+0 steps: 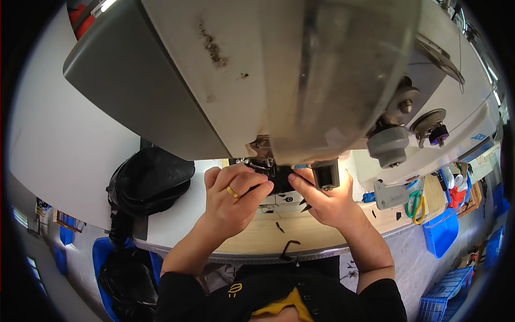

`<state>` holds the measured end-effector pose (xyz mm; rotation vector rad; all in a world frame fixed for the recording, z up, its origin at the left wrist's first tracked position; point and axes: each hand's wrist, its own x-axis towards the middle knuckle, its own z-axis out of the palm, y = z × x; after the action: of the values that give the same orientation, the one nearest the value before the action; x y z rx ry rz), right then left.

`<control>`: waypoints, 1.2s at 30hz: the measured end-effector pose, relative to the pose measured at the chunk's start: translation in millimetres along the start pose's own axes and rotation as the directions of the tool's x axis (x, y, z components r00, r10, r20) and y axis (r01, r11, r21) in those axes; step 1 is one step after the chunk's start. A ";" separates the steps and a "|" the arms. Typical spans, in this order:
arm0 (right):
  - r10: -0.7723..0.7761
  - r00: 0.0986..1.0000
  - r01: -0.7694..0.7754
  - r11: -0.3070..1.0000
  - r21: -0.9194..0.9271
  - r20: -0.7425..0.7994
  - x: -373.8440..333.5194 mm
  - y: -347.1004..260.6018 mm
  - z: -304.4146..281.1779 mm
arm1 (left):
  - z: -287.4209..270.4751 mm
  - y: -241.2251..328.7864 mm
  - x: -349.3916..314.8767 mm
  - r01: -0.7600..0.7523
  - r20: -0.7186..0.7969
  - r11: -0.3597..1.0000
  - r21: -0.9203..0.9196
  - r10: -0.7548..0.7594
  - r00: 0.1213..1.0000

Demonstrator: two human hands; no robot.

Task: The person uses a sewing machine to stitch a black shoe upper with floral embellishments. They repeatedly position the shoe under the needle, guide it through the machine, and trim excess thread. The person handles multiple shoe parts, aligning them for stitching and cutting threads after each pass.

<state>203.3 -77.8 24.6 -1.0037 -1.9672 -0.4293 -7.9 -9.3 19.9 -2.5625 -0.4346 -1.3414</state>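
A large sewing machine (230, 80) fills the upper middle, its needle and presser-foot area (258, 161) just beyond my hands. Under it lies a small black piece of material (280, 185). My left hand (232, 198) is closed at the piece's left side, thumb against bent fingers, with a gold-coloured ring on one finger. My right hand (328, 199) pinches the right side of the piece between thumb and fingers. A dark pointed tip (306, 207) juts out below the right palm; the rest of that tool is hidden. The fingertips are partly covered by the machine.
At left on the table rests a black bag-like item (153, 180); a blue bin (102, 268) with black items stands below it. Scissors with green and yellow handles (416, 206) lie right, near a blue tray (442, 233). Black scraps (290, 248) lie along the front edge.
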 end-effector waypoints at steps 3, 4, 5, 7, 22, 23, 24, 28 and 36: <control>0.019 1.000 -0.019 1.000 0.002 -0.010 0.2 -0.2 0.7 | 2.1 0.3 -1.8 0.010 -0.003 1.000 -0.012 -0.010 1.000; 0.021 1.000 -0.021 1.000 -0.002 -0.011 0.3 -0.5 0.6 | 2.6 0.0 -2.7 0.008 -0.003 1.000 -0.013 -0.008 1.000; 0.022 1.000 -0.022 1.000 -0.005 -0.012 0.1 -0.5 0.7 | 2.7 0.0 -3.2 0.006 -0.002 1.000 -0.014 -0.007 1.000; 0.040 0.999 -0.040 0.999 -0.015 0.021 -4.7 3.5 1.2 | 3.0 3.2 1.5 0.012 -0.001 1.000 -0.014 -0.012 1.000; 0.042 0.999 -0.041 0.999 -0.030 0.023 -4.1 3.9 3.0 | 8.2 -9.5 -5.5 -0.028 -0.031 0.999 0.016 0.028 0.999; 0.039 0.999 -0.038 0.999 -0.035 0.028 -4.3 4.5 2.9 | 8.8 -9.6 -5.3 -0.026 -0.033 0.999 0.021 0.027 0.999; 0.053 0.998 -0.052 0.998 -0.038 0.034 -4.7 4.7 3.4 | 9.7 -10.7 -4.4 -0.029 -0.042 0.999 0.032 0.030 0.999; 0.082 0.996 -0.080 0.996 -0.036 0.045 -6.3 6.2 7.0 | 14.1 -18.0 -3.4 -0.046 -0.069 0.997 0.061 0.050 0.996; 0.068 0.997 -0.067 0.997 -0.034 0.045 -5.5 9.9 10.1 | 27.3 -31.7 -7.9 -0.055 -0.134 0.998 0.027 0.059 0.989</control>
<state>207.2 -68.1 13.6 -1.1061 -1.9668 -0.4044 -2.6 27.8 -0.3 -2.4278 -0.3479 -1.4681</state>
